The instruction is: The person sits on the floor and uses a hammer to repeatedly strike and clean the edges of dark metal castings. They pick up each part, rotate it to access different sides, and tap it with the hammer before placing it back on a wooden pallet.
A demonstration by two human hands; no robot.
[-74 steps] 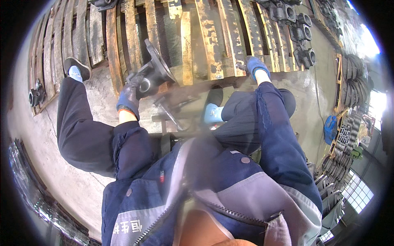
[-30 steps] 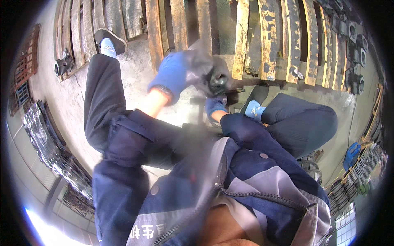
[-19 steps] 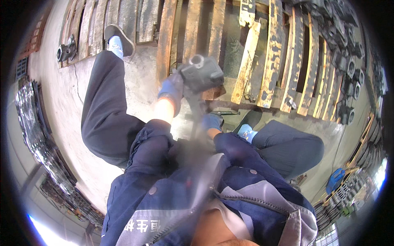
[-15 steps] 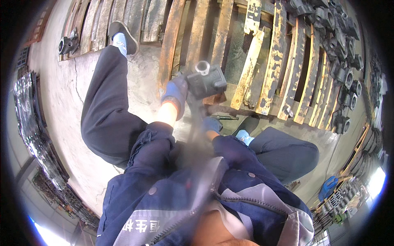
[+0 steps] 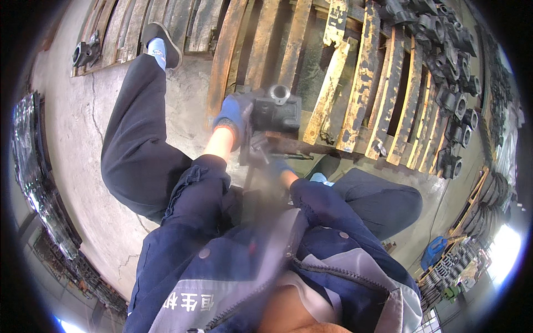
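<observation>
A workshop floor of cracked concrete (image 5: pixel 83 144) fills the head view, with a pallet of rusty, paint-flecked wooden slats (image 5: pixel 366 72) spread beyond the hands and rows of dark cast-metal parts (image 5: pixel 449 61) stacked further off to the right of them. The person sits low, legs splayed to either side, forearms coming up from the lower edge. The left hand (image 5: pixel 230 114), in a blue glove, is closed around the left side of a dark, blocky metal casting (image 5: pixel 276 111), which is lifted just above the near edge of the slats. The casting lies immediately to the right of that hand and touching it; its round open bore faces upward and away from the person, and its longer side runs roughly left to right across the view. The right hand (image 5: pixel 280 166), also gloved in blue, sits below and nearer the body than the casting, just beneath it, and is partly hidden by blur and by the casting's underside; it appears curled around a thin dark tool (image 5: pixel 291 156) pointing to the right, though the grip itself cannot be told for certain. The left hand is plainly the nearer one to the casting and carries it, with the right hand close under it. A single similar casting (image 5: pixel 86 53) lies well apart, far to the left of both hands.
</observation>
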